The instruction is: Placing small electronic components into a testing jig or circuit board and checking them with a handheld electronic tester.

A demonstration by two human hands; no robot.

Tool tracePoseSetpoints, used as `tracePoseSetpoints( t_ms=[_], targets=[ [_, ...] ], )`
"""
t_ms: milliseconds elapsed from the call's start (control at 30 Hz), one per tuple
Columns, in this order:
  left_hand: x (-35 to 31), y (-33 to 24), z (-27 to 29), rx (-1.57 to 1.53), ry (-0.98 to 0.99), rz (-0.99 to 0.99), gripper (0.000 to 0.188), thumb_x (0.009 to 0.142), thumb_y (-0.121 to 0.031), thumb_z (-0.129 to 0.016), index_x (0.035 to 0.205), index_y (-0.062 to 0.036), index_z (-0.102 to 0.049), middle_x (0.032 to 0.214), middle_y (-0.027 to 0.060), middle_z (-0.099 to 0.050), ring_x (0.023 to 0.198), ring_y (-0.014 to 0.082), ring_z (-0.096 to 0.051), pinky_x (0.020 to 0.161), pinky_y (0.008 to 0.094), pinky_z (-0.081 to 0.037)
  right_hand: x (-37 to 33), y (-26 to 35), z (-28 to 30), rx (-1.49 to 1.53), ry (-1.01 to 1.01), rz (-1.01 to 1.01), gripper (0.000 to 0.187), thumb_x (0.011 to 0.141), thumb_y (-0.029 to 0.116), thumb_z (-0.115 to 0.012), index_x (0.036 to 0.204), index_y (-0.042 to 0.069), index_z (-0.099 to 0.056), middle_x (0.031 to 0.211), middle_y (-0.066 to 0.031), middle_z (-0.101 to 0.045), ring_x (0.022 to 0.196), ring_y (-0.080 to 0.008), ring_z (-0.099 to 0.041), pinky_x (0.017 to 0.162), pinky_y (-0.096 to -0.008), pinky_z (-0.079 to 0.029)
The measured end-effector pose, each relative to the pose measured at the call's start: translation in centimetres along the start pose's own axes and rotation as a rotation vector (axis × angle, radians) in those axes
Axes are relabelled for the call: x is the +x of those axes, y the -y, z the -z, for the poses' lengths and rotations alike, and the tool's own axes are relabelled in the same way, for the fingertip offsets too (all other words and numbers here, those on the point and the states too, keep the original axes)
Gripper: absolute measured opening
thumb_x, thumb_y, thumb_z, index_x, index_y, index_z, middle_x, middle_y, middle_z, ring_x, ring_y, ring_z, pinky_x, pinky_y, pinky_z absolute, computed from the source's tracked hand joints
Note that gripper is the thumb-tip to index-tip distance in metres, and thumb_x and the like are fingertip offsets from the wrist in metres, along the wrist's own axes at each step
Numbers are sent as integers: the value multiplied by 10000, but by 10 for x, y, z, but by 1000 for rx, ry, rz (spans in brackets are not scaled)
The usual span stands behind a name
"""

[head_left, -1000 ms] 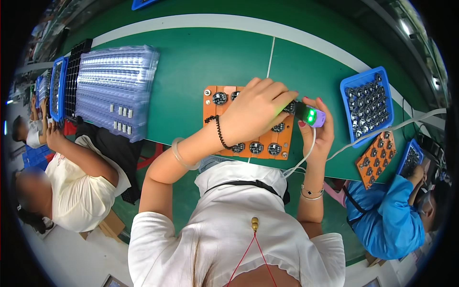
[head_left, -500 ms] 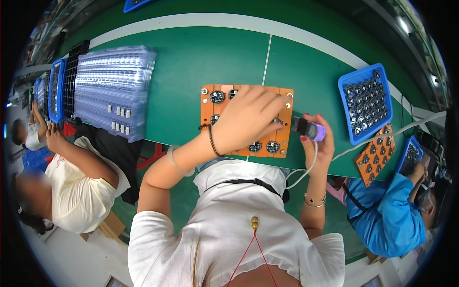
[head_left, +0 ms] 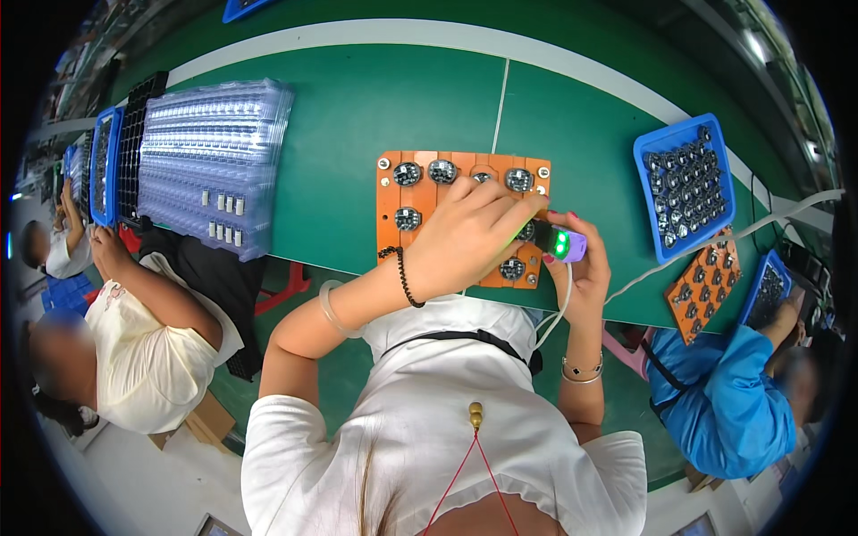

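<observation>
An orange board [head_left: 386, 234] lies on the green table in front of me. It carries rows of small round circuit boards [head_left: 407, 174]. My left hand [head_left: 474, 223] reaches over its right half, fingers bent and brought together near the right edge. Whatever is between those fingertips is hidden. My right hand [head_left: 585, 268] grips a small purple device [head_left: 575, 247] with a white cable [head_left: 567, 299]. Its dark end, showing green lights, meets the board's right edge next to my left fingertips; actual contact cannot be made out.
Stacked clear plastic trays [head_left: 210, 161] hold several small white pieces at left. A blue tray [head_left: 684, 188] of round dark parts stands at right, beside a second orange board [head_left: 703, 286]. One person [head_left: 161, 339] sits left, another in blue [head_left: 724, 402] right.
The purple device has moved left to the board's edge, and its green lights have come on. My left hand has shifted slightly, uncovering more round circuit boards.
</observation>
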State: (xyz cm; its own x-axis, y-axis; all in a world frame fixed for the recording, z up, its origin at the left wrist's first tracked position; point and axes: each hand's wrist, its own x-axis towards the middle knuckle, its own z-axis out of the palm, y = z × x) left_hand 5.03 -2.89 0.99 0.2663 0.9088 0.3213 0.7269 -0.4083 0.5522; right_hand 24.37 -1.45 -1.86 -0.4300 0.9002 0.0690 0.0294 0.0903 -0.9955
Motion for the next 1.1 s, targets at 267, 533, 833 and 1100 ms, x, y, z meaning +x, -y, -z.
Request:
tracePoseSetpoints(
  t_ms=[267, 533, 833, 1100],
  targets=[
    [-4, 3, -3, -25, 5, 10, 560, 636, -137, -720, 1139, -33, -497, 861, 42, -602, 895, 195, -527, 750, 337, -355, -7, 0, 11, 53, -331, -11, 576, 828, 153, -654, 1292, 15, -341, 1145, -183, -548, 1085, -263, -525, 947, -381, -406],
    [-20, 10, 26, 140, 59, 89, 517, 624, -146, -729, 1087, -64, -512, 846, 19, -592, 876, 195, -508, 732, 330, -348, -7, 9, 1, 28, -118, 98, 506, 798, 58, -658, 1233, 25, -400, 1140, -166, -554, 1090, -268, -528, 937, -377, -418],
    [-18, 5, 25, 60, 21, 76, 486, 636, -143, -732, 1075, -82, -534, 828, 7, -586, 844, 178, -498, 712, 325, -333, 7, 18, -11, -33, 15, 199, 449, 780, -2, -638, 1187, 36, -453, 1123, -172, -561, 1069, -268, -531, 918, -369, -429],
    [-15, -5, 32, -79, -125, 69, 490, 634, -142, -743, 1083, -95, -554, 840, -8, -587, 855, 175, -493, 721, 334, -321, 10, 19, -16, -44, 49, 234, 471, 783, 31, -652, 1201, 44, -434, 1107, -177, -567, 1074, -290, -529, 911, -384, -438]
  ],
)
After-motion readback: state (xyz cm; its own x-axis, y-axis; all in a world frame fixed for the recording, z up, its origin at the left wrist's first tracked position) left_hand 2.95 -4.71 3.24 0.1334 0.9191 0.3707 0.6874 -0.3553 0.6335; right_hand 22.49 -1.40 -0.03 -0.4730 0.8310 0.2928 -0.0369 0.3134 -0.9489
